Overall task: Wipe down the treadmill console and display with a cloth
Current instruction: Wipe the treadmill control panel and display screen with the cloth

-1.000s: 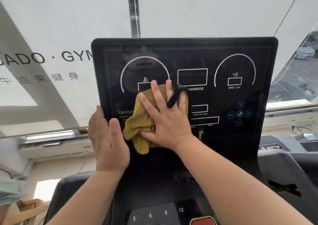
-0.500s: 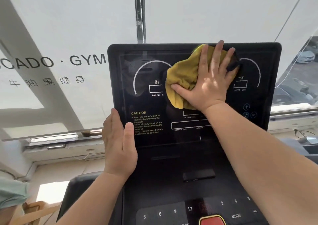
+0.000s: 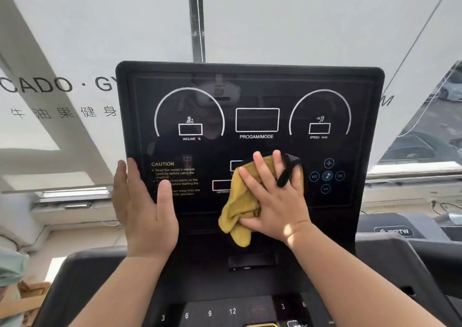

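The black treadmill display [image 3: 250,89] stands upright in front of me, with white dials and a yellow caution text. My right hand [image 3: 275,201] lies flat on a mustard-yellow cloth [image 3: 237,209], pressing it against the lower middle of the display. A black loop of the cloth runs over my fingers. My left hand [image 3: 142,209] grips the display's left edge, thumb on the front over the caution text. Below lies the console [image 3: 210,311] with numbered keys.
A frosted window with gym lettering [image 3: 57,84] fills the background, with a vertical bar [image 3: 197,19] behind the display. Another treadmill [image 3: 395,229] stands to the right. The console's dark side rails [image 3: 82,276] flank my arms.
My right hand has swept the cloth from the lower left of the display up to the top middle, then down to the lower middle. My left hand keeps its grip on the left edge.
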Demonstrator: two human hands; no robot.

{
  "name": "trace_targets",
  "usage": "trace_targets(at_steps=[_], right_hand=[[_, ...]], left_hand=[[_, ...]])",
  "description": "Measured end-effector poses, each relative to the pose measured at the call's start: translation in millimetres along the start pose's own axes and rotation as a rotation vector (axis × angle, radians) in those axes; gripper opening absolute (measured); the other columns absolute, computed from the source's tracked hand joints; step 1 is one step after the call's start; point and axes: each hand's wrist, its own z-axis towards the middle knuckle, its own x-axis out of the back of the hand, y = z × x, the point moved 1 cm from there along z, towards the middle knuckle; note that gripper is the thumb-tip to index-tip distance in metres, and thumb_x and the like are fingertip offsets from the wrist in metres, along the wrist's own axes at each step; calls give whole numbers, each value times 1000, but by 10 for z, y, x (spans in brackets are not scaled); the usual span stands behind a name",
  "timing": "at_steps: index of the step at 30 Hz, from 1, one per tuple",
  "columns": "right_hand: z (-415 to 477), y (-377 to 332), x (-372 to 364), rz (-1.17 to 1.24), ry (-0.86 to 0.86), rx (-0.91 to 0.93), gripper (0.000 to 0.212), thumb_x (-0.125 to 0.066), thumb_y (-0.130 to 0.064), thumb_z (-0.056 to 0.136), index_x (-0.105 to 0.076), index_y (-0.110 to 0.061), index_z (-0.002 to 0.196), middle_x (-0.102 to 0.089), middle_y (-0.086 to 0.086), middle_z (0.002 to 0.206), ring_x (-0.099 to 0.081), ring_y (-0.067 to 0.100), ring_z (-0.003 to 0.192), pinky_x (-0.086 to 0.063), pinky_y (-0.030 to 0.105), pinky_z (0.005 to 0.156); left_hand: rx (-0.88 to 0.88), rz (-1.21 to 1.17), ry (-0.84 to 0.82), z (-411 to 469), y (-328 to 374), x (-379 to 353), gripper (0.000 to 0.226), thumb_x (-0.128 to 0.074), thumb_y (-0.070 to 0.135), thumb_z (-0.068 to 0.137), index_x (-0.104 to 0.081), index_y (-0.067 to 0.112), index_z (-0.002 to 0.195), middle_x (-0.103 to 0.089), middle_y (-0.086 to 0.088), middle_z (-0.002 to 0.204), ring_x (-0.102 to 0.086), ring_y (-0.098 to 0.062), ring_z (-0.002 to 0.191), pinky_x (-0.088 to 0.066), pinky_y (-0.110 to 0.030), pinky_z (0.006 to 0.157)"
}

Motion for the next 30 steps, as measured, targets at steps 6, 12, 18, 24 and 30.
trace_targets(at_steps=[6,12,18,24,30], right_hand=[[235,956,279,17,5,-220,118,-49,-89,69,-9,-31,164,3,10,173,8,46,156,-5,77,114],[1006,1010,675,80,54,-378,122,-35,-99,74,8,-29,163,16,13,171,16,48,154,5,74,118],[1102,441,563,-18,97,97,93,-42,-78,90,-10,-32,165,4,6,173,4,46,156,4,67,120],[392,700,268,-60,97,415,83,-52,-67,92,-24,-33,163,-14,1,172,-7,36,159,-2,60,125],[318,1501,411,-43,89,-27,102,-52,-78,77,-18,-32,163,-7,6,173,-3,44,157,-8,69,118]], left_hand=[[-302,253,-170,-395,243,-234,74,-42,54,91,-36,15,153,-25,-8,165,-22,-30,152,-19,-56,121],[-319,440,-303,-561,212,-314,75,-38,62,91,-42,19,152,-28,-2,165,-25,-28,151,-24,-56,121],[-307,516,-323,-555,159,-322,75,-40,63,89,-47,17,148,-28,-3,164,-29,-30,148,-29,-56,119],[-327,487,-273,-517,167,-349,73,-47,58,85,-54,14,143,-37,-9,158,-37,-34,142,-33,-55,114],[-352,488,-218,-505,255,-407,70,-50,55,80,-55,20,141,-36,-8,157,-28,-33,149,-21,-56,120]])
